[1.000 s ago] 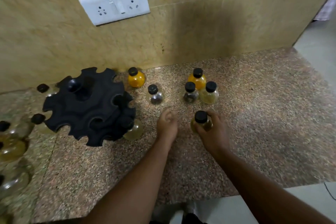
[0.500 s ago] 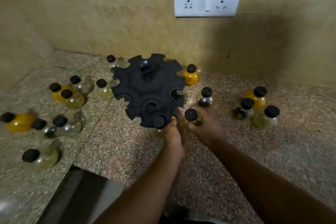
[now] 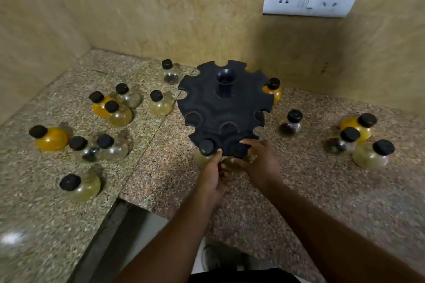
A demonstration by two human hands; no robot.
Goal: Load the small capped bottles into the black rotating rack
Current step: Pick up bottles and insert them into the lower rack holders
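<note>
The rack (image 3: 224,108) stands on the counter (image 3: 299,190) near the wall. One bottle (image 3: 205,151) hangs in a front slot. The right hand (image 3: 259,163) grips a second bottle (image 3: 239,156) at the adjacent slot. The left hand (image 3: 212,173) touches the rack edge, fingers extended, grasping nothing. Loose bottles (image 3: 110,110) stand on both sides.

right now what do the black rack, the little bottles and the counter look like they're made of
Black rack: likely moulded plastic, matte, with uniform rounded notches. Loose bottle: clear glass or hard plastic, since its contents show through; which one is unclear. Its cap: black, dull, probably plastic. Counter: polished speckled stone, seemingly granite, with a glare spot at the left.
</note>
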